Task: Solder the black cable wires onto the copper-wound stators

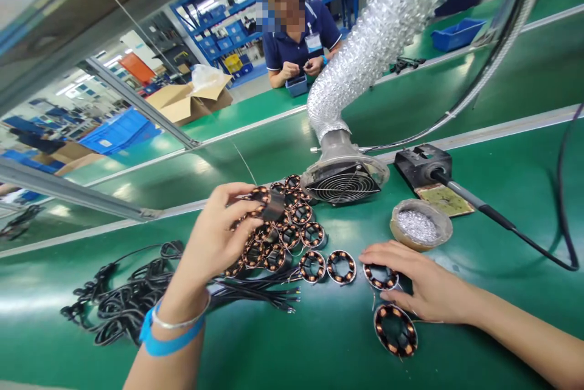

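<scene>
Worktop (337,341): judged part-way, the larger share outstanding. The heap of black cables (123,299) lies left of and below the left hand (214,232); its loose ends reach toward the right hand (410,271), and no cable is seen joined to a coil. The coil pile (289,235), holding most of the stock, sits right of and below the left fingers. These are curled, pinching the raised coil (274,205) over the pile. Four coils are set apart: the left row coil (312,278) and middle row coil (341,279) between the hands, the covered coil (383,285) within the right fingers, and the front coil (401,351) just below them. The right fingers are parted around theirs; firmness of grip cannot be told.

Clearance: widest room lies below the fingers, between the forearms. The metal rail (45,243) bounds the space beyond the left fingers; the fan hood (344,183) restricts reach beyond the pile. The soldering iron (474,198) lies beyond and right of the right fingers, the bowl (420,246) nearer, just beyond them
</scene>
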Demonstrator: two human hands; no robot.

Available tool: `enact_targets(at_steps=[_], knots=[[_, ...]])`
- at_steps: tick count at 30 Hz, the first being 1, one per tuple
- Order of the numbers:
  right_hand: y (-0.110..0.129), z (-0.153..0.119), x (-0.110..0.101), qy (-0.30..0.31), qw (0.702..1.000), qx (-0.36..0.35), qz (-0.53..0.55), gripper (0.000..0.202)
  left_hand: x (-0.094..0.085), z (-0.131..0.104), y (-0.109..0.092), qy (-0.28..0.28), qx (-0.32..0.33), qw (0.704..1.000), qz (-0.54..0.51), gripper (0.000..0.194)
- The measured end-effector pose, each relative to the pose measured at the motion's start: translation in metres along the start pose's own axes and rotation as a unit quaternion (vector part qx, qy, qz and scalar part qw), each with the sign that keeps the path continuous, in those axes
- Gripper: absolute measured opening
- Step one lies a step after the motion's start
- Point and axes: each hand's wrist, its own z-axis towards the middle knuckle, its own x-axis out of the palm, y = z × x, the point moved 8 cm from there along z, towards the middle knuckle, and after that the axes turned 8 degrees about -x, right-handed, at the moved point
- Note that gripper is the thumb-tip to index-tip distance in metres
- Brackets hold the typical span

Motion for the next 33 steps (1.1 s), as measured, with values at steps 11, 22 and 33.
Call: enact_targets(at_steps=[11,22,33], knots=[[0.004,0.06,-0.026,0.036,0.984,0.131,-0.113,0.041,-0.004,-0.061,0.042,-0.053,-0.112,0.991,-0.042,0.006],[-0.036,0.13,0.014,0.108,0.959,0.222,-0.135,0.01,0.053,-0.089,-0.003,0.031,-0.103,0.955,-0.276,0.011],[0.051,0.095,-0.032,-0.086,0.964,0.151,-0.2,0.011,0.049,-0.102,-0.027,-0.11,-0.074,0.957,-0.257,0.012]])
